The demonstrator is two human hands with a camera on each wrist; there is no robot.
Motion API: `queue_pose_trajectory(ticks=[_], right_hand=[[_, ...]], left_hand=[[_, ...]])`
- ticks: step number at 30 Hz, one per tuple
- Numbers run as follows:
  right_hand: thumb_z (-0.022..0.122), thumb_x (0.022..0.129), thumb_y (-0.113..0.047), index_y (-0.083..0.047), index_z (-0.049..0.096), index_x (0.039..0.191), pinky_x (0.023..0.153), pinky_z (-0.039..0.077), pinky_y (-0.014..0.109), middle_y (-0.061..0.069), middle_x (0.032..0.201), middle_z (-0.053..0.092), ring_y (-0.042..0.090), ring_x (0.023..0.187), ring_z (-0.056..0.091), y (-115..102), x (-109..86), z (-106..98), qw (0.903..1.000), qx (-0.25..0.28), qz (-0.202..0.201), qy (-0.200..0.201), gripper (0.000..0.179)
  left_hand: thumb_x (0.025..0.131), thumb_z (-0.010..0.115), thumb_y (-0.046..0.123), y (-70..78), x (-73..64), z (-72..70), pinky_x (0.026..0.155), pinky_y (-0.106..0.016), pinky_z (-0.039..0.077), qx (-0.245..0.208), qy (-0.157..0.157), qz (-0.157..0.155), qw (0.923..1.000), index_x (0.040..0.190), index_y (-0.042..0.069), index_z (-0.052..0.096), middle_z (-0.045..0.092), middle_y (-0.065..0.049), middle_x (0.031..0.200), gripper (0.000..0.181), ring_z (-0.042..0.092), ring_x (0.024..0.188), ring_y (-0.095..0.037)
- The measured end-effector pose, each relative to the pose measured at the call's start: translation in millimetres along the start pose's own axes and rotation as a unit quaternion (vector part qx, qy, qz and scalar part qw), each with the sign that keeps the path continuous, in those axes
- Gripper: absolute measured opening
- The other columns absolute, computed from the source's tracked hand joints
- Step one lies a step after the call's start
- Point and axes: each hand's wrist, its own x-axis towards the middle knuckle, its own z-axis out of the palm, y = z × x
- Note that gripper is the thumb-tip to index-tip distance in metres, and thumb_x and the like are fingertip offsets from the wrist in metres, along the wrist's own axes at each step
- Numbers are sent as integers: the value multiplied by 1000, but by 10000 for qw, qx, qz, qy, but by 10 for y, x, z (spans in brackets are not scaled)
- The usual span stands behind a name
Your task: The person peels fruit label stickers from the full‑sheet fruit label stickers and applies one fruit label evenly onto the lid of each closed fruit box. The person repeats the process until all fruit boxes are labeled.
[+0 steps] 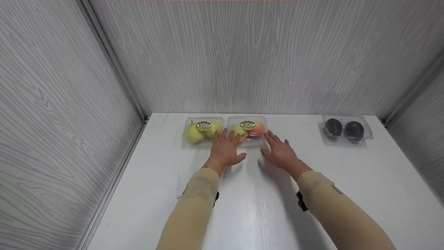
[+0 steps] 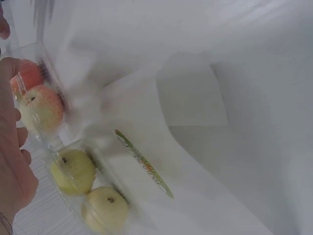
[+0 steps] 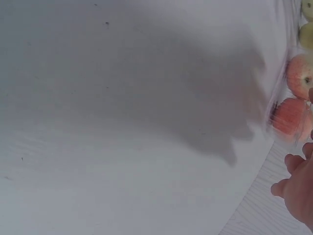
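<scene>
Side by side at the back of the white table stand two clear plastic clamshell boxes with oval labels. In the left box are yellow-green pears; the other holds a pale yellow-pink apple and a redder apple. My left hand is spread, its straight fingertips at the near edges where the boxes meet. Beside the apple box's right front corner is my right hand, fingers extended. A white sheet bearing a slanted green-edged oval label lies below the left wrist, mostly hidden by the forearm in the head view.
A third clear box with two dark round fruits stands at the back right of the table. Grey wood-grain panels rise behind the table and at both sides.
</scene>
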Motion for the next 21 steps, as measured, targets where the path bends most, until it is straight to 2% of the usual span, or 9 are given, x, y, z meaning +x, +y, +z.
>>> queue_pose_trajectory(ticks=[3,10,16,21], right_hand=[[54,109,-37,-5,26,168,124,17,67,19,173,24,40,158,26,29,-70,-16,9999,100,43,81,73],[54,109,-37,-2,26,167,125,18,63,21,172,27,40,158,26,145,-274,-59,9991,293,165,238,73],[52,109,-35,1,27,166,125,19,63,24,171,27,42,157,27,290,-513,-130,9978,462,309,355,72],[49,111,-37,1,24,167,126,18,62,26,171,24,45,156,27,431,-753,-190,9966,576,467,369,72]], left_hand=[[100,49,70,18,-66,-24,128,-61,9,-3,-54,-31,10000,169,18,30,25,-10,175,88,15,162,-37],[102,48,69,94,-202,-51,128,-59,12,-187,227,-121,9995,168,17,32,28,-11,173,86,20,161,-35],[101,50,68,206,-303,-42,128,-59,7,-521,341,-124,9980,168,17,32,30,-12,172,85,20,161,-34],[101,51,66,327,-378,-44,128,-60,12,-720,416,-134,9964,169,16,30,32,-12,172,87,22,161,-33]])
